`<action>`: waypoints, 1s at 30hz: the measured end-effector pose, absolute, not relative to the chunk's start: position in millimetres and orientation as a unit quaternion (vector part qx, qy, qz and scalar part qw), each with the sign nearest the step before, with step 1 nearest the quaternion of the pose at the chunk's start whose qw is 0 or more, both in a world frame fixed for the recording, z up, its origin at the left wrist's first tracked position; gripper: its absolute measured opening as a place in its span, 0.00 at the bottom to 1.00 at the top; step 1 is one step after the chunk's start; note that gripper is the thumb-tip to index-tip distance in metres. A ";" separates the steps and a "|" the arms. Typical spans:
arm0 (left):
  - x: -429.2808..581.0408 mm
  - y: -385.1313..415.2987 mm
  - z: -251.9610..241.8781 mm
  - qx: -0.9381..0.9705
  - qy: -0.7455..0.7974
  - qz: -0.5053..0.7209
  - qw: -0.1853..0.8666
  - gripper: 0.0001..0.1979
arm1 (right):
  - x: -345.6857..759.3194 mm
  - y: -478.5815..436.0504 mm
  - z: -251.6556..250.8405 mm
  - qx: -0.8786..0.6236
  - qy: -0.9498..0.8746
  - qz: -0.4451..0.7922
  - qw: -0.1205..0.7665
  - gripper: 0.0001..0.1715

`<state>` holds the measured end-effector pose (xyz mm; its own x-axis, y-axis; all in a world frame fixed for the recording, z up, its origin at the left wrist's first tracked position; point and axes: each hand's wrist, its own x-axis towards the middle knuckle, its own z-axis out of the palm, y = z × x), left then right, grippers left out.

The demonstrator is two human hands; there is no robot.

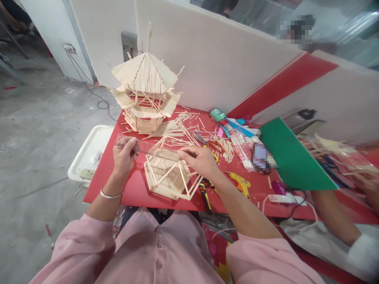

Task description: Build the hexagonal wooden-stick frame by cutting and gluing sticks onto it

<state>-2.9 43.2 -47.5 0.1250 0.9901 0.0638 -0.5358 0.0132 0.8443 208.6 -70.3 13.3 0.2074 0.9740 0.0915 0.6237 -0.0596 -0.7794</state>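
Note:
My left hand (124, 154) is closed on the left end of a clear plastic ruler (145, 147) that lies across the top of a small hexagonal frame of wooden sticks (167, 175) on the red table (118, 181). My right hand (199, 157) pinches the ruler's right end, or a stick there; I cannot tell which. Behind the frame stands a tall stick-built pagoda model (145, 94) with a tiered roof. Loose sticks (177, 128) lie scattered between the two.
Yellow glue gun (240, 183), pliers (205, 195), scissors (207, 142), packets and a glue tube (218, 115) sit right of the frame. A green sheet (291, 157) lies further right, by another person's arm (334, 215). A white tray (89, 152) sits at the table's left edge. White partition boards stand behind.

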 end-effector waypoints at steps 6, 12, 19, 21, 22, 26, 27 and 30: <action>-2.6 42.9 -45.4 0.386 0.301 0.592 0.641 0.11 | 207.9 -70.0 11.9 -0.685 -0.577 0.244 0.372 0.13; -2.0 42.4 -44.5 0.381 0.311 0.588 0.642 0.10 | 207.9 -70.5 11.0 -0.680 -0.577 0.251 0.377 0.14; -2.3 42.6 -44.6 0.377 0.309 0.588 0.646 0.10 | 207.1 -70.4 9.7 -0.678 -0.573 0.256 0.383 0.14; -2.4 42.5 -44.8 0.376 0.309 0.588 0.646 0.10 | 207.3 -70.4 9.6 -0.678 -0.573 0.256 0.383 0.13; -2.4 42.5 -45.0 0.376 0.309 0.588 0.645 0.10 | 207.5 -70.4 9.5 -0.677 -0.574 0.255 0.384 0.13; -2.3 42.4 -45.9 0.377 0.311 0.587 0.645 0.10 | 208.1 -70.5 8.6 -0.672 -0.574 0.258 0.390 0.13; -2.2 42.4 -46.0 0.377 0.312 0.587 0.645 0.10 | 208.0 -70.5 8.3 -0.672 -0.573 0.259 0.391 0.13; -2.1 42.4 -46.1 0.377 0.313 0.585 0.646 0.10 | 207.7 -70.4 7.2 -0.670 -0.574 0.259 0.393 0.13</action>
